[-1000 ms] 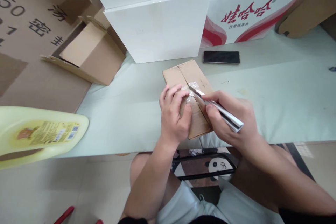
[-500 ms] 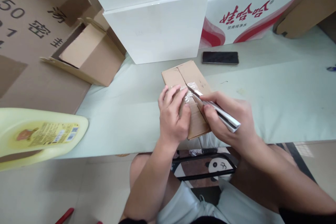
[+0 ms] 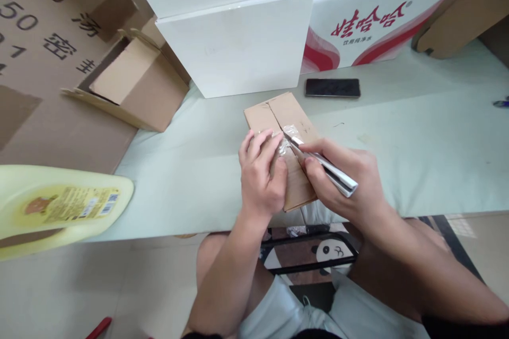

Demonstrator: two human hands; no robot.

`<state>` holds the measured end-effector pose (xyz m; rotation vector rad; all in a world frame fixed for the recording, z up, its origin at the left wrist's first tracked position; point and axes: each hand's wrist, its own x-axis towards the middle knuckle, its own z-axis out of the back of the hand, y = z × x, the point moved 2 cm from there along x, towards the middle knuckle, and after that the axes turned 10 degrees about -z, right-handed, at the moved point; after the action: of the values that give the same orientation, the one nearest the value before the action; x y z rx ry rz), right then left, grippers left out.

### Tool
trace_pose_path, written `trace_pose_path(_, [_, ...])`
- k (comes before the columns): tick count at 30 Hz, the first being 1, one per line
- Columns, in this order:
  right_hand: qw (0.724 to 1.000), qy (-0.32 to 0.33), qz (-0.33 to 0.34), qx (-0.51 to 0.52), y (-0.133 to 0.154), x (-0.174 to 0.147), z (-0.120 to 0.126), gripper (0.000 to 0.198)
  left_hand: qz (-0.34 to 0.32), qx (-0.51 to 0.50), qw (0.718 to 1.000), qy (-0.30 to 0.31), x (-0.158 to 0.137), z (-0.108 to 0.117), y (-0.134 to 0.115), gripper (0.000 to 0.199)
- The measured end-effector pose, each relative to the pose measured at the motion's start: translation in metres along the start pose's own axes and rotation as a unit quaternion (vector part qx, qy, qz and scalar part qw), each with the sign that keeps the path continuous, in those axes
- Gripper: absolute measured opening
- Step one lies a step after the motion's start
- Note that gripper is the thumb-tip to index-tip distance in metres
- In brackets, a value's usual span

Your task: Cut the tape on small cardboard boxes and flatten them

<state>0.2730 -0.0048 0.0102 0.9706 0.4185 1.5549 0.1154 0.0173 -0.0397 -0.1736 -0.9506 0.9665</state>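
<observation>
A small brown cardboard box [image 3: 292,108] lies flat at the middle of the table, a seam running along its top. Clear tape [image 3: 292,131] crosses that seam and looks crumpled. My left hand [image 3: 262,172] grips the box over its left side, fingertips and thumb pressing on the top beside the tape. In my right hand [image 3: 350,169] is a silver utility knife [image 3: 336,175], held like a pen. Its blade tip meets the seam at the tape, close to my left fingertips. The box's left edge is partly hidden under my left hand.
Behind the box lies a black phone [image 3: 333,88], before white cartons [image 3: 238,47]. An open cardboard box [image 3: 147,85] leans at the left, near a large carton [image 3: 59,122]. A yellow jug [image 3: 79,201] overhangs the front edge of the green-covered table [image 3: 417,169].
The knife and my right hand have shifted slightly to the left, with the handle end a little higher. My left hand and the box stay nearly the same.
</observation>
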Motion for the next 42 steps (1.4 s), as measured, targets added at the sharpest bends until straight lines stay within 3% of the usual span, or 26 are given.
trace_pose_path(7, [0.999, -0.032, 0.0, 0.024, -0.003, -0.007, 0.004, 0.013, -0.001, -0.002, 1.0, 0.003, 0.003, 0.001, -0.001, 0.042])
trace_pose_path(15, [0.999, 0.024, -0.024, 0.01, 0.0, 0.001, 0.0, 0.014, 0.011, 0.0, 1.0, -0.012, 0.0, -0.001, 0.001, 0.043])
trace_pose_path(19, [0.998, -0.002, -0.044, 0.04, -0.002, -0.002, 0.003, 0.013, 0.005, -0.006, 1.0, -0.008, 0.001, 0.0, 0.0, 0.041])
trace_pose_path(25, [0.999, -0.035, -0.007, 0.03, -0.001, -0.007, 0.006, 0.013, -0.007, -0.007, 1.0, -0.005, 0.004, 0.002, -0.002, 0.042])
trace_pose_path(33, [1.0, 0.014, -0.011, 0.003, 0.001, -0.002, 0.002, 0.012, 0.007, 0.002, 1.0, -0.006, 0.001, 0.0, 0.001, 0.041])
trace_pose_path(42, [0.999, -0.045, -0.009, 0.028, -0.001, -0.012, 0.014, 0.015, -0.005, 0.0, 1.0, -0.002, 0.005, 0.003, 0.0, 0.04])
